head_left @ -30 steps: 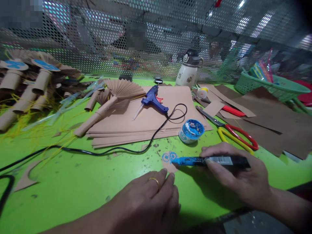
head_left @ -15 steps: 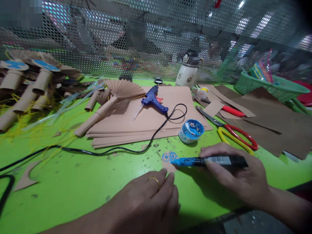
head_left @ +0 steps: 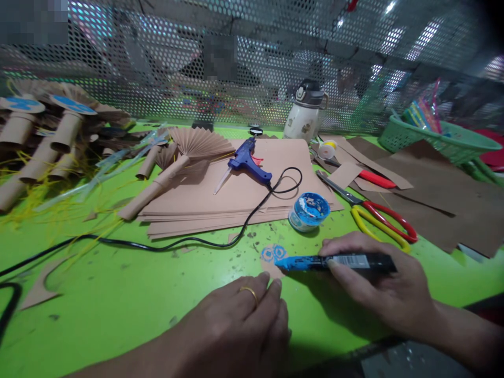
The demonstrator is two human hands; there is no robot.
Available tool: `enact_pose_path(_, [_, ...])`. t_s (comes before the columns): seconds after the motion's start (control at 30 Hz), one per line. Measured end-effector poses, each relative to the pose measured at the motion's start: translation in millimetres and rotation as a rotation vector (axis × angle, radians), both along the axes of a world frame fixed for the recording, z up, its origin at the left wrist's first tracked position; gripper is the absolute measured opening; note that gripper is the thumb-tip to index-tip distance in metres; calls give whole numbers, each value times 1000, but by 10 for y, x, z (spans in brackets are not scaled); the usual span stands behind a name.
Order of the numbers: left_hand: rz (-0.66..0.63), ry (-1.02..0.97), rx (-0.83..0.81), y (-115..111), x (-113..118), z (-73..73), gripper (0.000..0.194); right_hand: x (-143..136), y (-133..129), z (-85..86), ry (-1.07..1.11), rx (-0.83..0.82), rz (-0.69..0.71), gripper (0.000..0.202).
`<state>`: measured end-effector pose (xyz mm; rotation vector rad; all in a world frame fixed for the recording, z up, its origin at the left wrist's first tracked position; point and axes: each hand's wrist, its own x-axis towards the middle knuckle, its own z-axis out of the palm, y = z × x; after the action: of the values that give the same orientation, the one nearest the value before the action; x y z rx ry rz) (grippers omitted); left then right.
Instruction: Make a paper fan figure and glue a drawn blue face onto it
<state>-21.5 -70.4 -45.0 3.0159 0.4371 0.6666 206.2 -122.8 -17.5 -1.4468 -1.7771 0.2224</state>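
Seen from where I stand in the room, spread over a green tabletop (head_left: 118,310):

Right hand (head_left: 381,283): fingers and thumb closed round a black marker (head_left: 307,262), its front end smeared blue, lying nearly level and pointing left.

Paper disc (head_left: 271,270), small, brown: flat on the tabletop between the two hands, two blue ringed circles drawn side by side on it. The marker's tip is at its right part; whether it presses the paper I cannot tell.

Left hand (head_left: 232,320): back upward, gold ring (head_left: 252,295) on one finger; fingers close together and bent, a fingertip at the disc's near edge. The palm side is hidden, so I cannot tell whether anything lies beneath.

Paint jar (head_left: 309,212), one: open, blue-stained, just beyond the marker.

Sheet stack (head_left: 289,152), brown: behind the disc, bearing a blue glue gun (head_left: 249,164) with red trigger; black cord (head_left: 197,240) looping off it leftward.

Pleated fan (head_left: 202,143), paper, joined to a rolled tube (head_left: 157,190): resting partly on the stack.

Scissors (head_left: 356,199), one red handle, one yellow: right of the jar.

Bottle (head_left: 303,119), pale with dark lid: upright behind the stack.

Basket (head_left: 472,146), green, plastic: far right, holding colourful packets.

Paper tubes (head_left: 69,131), several, blue-marked discs on some: heaped at left among yellow strands (head_left: 27,218)
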Motion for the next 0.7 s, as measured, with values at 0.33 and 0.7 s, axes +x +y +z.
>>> enact_pose_path(0.33, [-13,-28,-3,11,-5,-3,33,3,5,-12,59,-5,-35,11])
enact_pose_path(0.7, [-33,-24,13,-2,-18,-22,33,19,-6,-34,123,-60,-14,10])
